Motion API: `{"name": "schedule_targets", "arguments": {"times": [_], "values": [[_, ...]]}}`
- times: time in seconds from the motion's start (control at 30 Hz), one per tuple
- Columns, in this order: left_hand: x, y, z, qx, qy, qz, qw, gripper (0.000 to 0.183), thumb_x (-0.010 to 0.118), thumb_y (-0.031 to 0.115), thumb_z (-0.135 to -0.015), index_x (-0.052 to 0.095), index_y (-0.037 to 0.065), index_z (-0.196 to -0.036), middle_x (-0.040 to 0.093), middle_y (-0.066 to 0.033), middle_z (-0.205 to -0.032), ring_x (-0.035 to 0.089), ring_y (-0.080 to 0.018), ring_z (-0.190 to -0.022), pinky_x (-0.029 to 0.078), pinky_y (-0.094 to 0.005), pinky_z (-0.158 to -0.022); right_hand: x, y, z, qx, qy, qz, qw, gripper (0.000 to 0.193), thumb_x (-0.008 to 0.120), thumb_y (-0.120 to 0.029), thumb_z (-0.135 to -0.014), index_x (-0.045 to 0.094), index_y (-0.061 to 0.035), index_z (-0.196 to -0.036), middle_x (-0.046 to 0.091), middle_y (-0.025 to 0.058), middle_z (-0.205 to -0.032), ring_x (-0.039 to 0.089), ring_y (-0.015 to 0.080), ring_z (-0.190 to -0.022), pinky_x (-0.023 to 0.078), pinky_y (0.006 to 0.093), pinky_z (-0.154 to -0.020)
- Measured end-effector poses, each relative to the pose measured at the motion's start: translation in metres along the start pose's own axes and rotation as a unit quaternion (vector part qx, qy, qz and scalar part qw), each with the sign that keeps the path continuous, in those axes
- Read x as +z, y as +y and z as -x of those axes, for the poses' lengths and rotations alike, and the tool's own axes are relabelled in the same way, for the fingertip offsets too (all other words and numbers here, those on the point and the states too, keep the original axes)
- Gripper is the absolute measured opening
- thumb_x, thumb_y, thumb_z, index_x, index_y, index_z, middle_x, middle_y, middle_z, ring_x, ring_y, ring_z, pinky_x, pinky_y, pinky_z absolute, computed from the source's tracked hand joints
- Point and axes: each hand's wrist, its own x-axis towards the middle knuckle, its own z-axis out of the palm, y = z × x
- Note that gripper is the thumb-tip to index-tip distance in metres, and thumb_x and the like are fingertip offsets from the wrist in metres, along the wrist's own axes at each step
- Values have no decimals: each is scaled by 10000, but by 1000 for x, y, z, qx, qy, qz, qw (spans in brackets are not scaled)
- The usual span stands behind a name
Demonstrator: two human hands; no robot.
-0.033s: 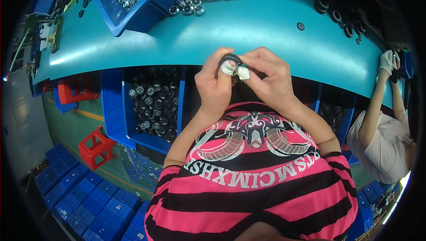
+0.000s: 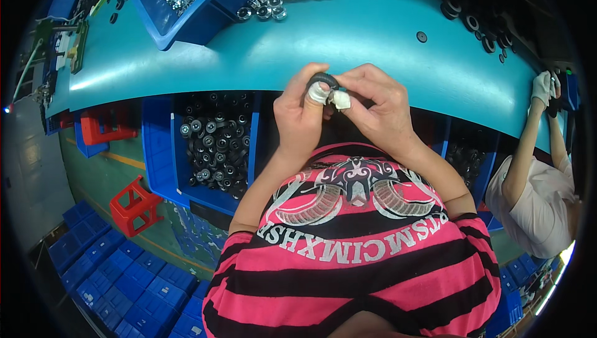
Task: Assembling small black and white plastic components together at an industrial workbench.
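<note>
A small black ribbed tyre is held up in front of my chest, near the table's front edge. My left hand is closed round its left side, with a white-wrapped thumb pressed into it. From the other side my right hand pinches at the tyre, its thumb also wrapped in white. My fingers cover most of the tyre, so I cannot tell whether a hub sits inside it.
A blue bin of clear and silvery hubs stands on the turquoise table, with loose hubs beside it. Black tyres lie at right. Below the edge is a bin of finished-looking wheels. A gloved co-worker works at far right.
The tyre and my fingertips have shifted very slightly, and a little more of the tyre's ribbed surface shows. Both hands keep their grip.
</note>
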Motion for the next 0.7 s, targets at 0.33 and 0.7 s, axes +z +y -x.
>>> {"name": "schedule_targets", "arguments": {"times": [0.33, 0.7], "values": [[-3, 4, -3, -68, -19, 52, 996, 289, 610, 135, -1010, 605, 13, -1272, 642, -38, -902, 563, -64, -634, 486, -209, -527, 3, 9, 6, 39, 7, -44, 998, 293, 765, -72, -839, 758, -69, -1132, 636, 47, -795, 588, 88, -653, 467, 247, -573], [-13, 17, -6, -111, -38, 7, 993, 247, 551, 153, -1036, 657, 48, -1233, 616, 16, -803, 491, -27, -597, 398, -190, -504, 5, 7, 5, 47, -10, -21, 999, 236, 748, -61, -836, 764, -42, -1070, 663, 55, -801, 602, 67, -641, 483, 219, -589]]}}
